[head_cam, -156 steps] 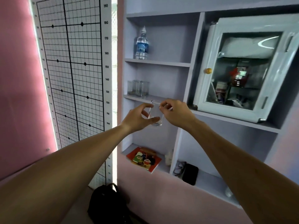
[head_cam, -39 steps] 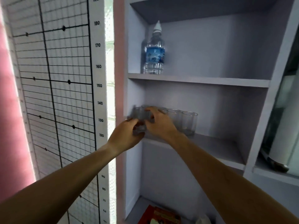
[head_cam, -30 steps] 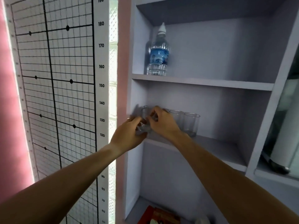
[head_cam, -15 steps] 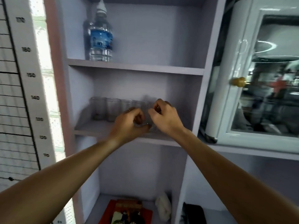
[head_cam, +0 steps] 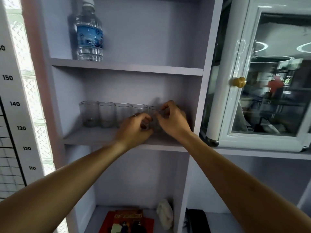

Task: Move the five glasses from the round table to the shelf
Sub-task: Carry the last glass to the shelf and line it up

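Both hands meet at the fifth glass (head_cam: 153,109), the last on the right in a row of five clear glasses on the middle shelf (head_cam: 94,137). Left hand (head_cam: 134,127) curls its fingers against the lower left side of that glass; right hand (head_cam: 173,120) pinches its rim and right side between thumb and fingers. Whether the glass stands on the board or is held just above it cannot be told, as the hands hide its base. Left of the fifth glass, the other four glasses (head_cam: 114,115) stand upright side by side, nearly touching. On the board above the glasses, at the left, stands a water bottle (head_cam: 89,33) with a blue label. Right of the shelf is a white cabinet door (head_cam: 252,73) with a glass pane and a gold knob (head_cam: 238,82). Below the glasses, the lowest compartment holds a red book (head_cam: 127,222) and a crumpled white cloth (head_cam: 165,213)
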Demonstrator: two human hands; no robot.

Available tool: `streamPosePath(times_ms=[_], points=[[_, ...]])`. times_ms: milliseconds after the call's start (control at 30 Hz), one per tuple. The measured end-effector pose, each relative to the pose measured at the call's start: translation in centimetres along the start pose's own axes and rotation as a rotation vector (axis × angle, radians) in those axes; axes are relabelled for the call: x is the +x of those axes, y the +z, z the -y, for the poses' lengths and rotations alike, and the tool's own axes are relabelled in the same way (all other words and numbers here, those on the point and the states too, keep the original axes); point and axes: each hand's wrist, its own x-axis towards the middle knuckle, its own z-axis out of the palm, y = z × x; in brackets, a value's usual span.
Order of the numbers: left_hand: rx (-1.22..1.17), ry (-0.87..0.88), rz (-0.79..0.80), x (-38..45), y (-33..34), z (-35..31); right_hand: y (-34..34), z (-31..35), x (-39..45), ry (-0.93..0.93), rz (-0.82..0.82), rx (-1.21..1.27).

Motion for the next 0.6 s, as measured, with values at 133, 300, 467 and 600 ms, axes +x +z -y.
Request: streamPosePath(times_ms=[133, 300, 467, 600], points=[[0.023, 0.001, 0.01, 0.0, -0.1, 0.1, 0.5, 0.1, 0.3, 0.002, 0.005, -0.015], [0.034, 0.01, 0.001, -0.2, -0.9, 0.4, 0.9, 0.2, 0.6, -0.005, -0.013, -0.049], [0.16, 0.109, -0.122, -0.8, -3.2, 2.5, 1.1, 0.4, 0.8, 0.042, 0.002, -0.056], [0.412, 0.143, -0.266, -1.3, -5.1, 4.4, 1.6, 0.9, 0.0, 0.048, -0.009, -0.115]])
